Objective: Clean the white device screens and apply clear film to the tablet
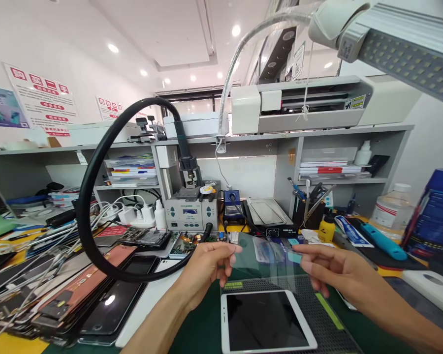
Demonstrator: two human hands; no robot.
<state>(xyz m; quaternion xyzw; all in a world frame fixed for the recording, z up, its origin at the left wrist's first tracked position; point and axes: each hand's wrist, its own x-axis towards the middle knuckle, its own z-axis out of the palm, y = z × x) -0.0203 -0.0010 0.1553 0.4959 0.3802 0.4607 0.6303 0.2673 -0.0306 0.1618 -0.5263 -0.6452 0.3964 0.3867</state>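
Both of my hands hold up a clear screen protector point(280, 275), thin and see-through, above a white tablet. My left hand point(216, 260) pinches its left edge with thumb and fingertips. At the opposite side, my right hand point(334, 270) grips the edge beside a light blue tab point(294, 257). Below the sheet, the white-framed tablet point(266, 319) lies face up, its screen dark. It rests on a dark dotted mat point(327, 322) with yellow-green strips. The sheet's exact outline is hard to make out.
Stacked phone and tablet parts point(84, 290) fill the left side. A thick black hose point(84, 196) loops up from the grey hot-air station point(192, 214). Behind the sheet sits a flat heating plate point(269, 219). A yellow bottle point(327, 228) and blue-handled tool point(384, 241) lie right. An LED lamp point(409, 64) hangs overhead.
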